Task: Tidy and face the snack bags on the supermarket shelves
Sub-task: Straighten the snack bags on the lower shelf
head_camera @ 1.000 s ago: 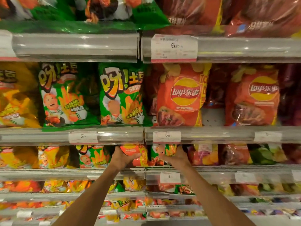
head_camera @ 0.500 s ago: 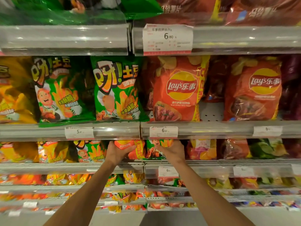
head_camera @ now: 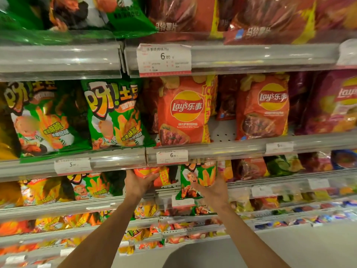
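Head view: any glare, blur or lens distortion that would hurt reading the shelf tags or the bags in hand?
Head view: glare streaks on the clear shelf rails; wide-angle bowing of the rails; lower shelves and edges blurred. The 6.80 tag reads, its small print doesn't. Green bag in right hand and orange bag in left hand slightly soft.

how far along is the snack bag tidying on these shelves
Done: on the shelf above, the green potato-stick bags and orange Lay's bags stand upright, labels forward. In hand: the left hand grips an orange bag; the right hand holds a green bag, tilted. Left: seating both, then the jumbled lower shelves.
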The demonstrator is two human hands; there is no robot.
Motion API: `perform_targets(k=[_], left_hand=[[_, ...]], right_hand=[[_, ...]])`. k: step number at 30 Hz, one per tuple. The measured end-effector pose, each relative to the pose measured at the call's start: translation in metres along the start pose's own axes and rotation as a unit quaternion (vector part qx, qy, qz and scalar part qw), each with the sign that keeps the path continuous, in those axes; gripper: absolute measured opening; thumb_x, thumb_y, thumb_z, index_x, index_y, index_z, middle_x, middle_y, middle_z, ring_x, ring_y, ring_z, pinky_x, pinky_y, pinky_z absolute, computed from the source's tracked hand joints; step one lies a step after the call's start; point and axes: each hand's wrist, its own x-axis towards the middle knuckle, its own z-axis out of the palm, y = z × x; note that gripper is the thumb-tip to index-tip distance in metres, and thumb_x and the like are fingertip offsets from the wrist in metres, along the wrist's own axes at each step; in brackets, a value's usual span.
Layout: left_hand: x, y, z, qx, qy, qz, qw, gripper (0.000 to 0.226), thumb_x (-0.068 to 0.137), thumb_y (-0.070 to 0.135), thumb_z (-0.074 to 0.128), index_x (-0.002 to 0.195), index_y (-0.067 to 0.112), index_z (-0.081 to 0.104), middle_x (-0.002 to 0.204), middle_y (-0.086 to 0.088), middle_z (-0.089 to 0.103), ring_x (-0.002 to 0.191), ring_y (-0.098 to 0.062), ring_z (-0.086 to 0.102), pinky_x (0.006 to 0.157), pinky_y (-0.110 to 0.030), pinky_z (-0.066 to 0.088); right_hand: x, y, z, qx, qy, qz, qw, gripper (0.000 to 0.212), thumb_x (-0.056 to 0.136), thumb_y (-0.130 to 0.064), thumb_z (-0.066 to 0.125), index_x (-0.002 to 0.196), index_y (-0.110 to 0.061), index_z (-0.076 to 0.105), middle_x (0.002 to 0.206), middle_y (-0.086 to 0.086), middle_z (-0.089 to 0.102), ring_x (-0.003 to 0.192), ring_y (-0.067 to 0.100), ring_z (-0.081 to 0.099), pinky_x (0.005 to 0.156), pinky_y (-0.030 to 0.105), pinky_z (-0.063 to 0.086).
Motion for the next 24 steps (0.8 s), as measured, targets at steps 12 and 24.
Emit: perform_targets(k=[12,24], left_hand=[[-0.027,0.024,0.075,-0.011,-0.067,0.041,0.997,0.084,0.056,0.028,0.097,0.117,0.026,0.039,0.112,0.001,0.063,0.109,-0.024,0.062,0.095,-0.035,0.048],[-0.023,0.032,0.086,0.102,-0.136,-0.003,0.985,0.092,0.061,0.039,0.094,0.131,0.016,0.038,0.132,-0.013,0.061,0.120,-0.035,0.058,0.103,-0.044,0.045]], right_hand=[[-0.044,0.049,-0.066,0.068,0.072,0.036,0.994,0.060,0.064,-0.036,0.095,0.110,-0.039,0.057,0.091,-0.024,0.073,0.084,-0.009,0.068,0.070,0.011,0.054],[-0.074,0.056,-0.077,0.054,0.054,0.043,0.996,0.063,0.066,-0.037,0.094,0.114,-0.042,0.054,0.097,-0.025,0.072,0.092,-0.005,0.068,0.077,0.015,0.055]])
